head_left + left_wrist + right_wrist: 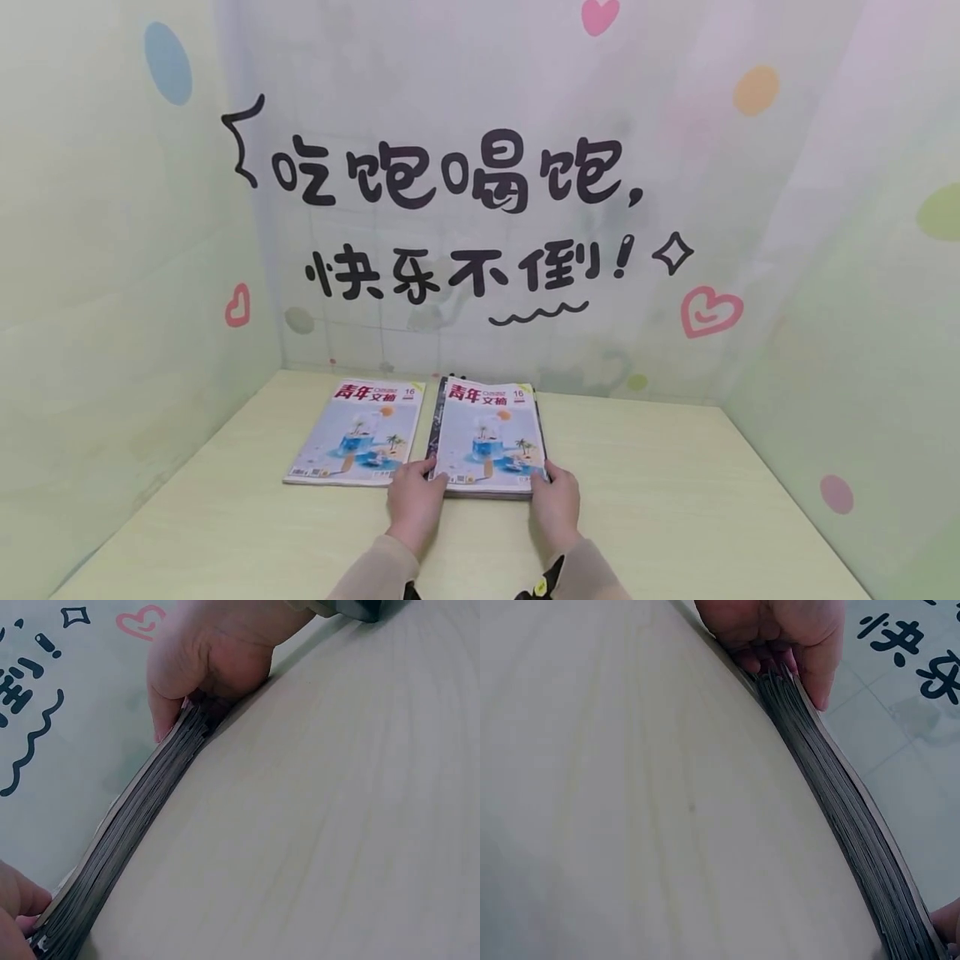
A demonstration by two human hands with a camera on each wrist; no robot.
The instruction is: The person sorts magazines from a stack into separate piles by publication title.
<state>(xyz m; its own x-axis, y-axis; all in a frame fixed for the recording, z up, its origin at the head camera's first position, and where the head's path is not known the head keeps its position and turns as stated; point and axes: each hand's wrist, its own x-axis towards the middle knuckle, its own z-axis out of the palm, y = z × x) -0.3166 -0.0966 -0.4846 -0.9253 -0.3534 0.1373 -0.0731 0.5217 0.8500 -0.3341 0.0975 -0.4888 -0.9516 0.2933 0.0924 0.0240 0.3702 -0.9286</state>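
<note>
A stack of magazines (491,442) lies near the middle of the table, its top cover printed with an ice-lolly beach picture. My left hand (417,498) grips its near left corner, thumb over the cover. At the near right corner my right hand (557,504) holds it the same way. The right wrist view shows the left hand's (780,634) fingers tucked under the layered page edges (847,817). In the left wrist view the right hand (214,656) wraps the far end of the stack (135,802).
Left of the stack, a magazine (360,433) with the same cover lies flat on the pale wooden table (675,500). A back wall (465,100) with black lettering rises right behind both, and side walls (112,292) close in the table.
</note>
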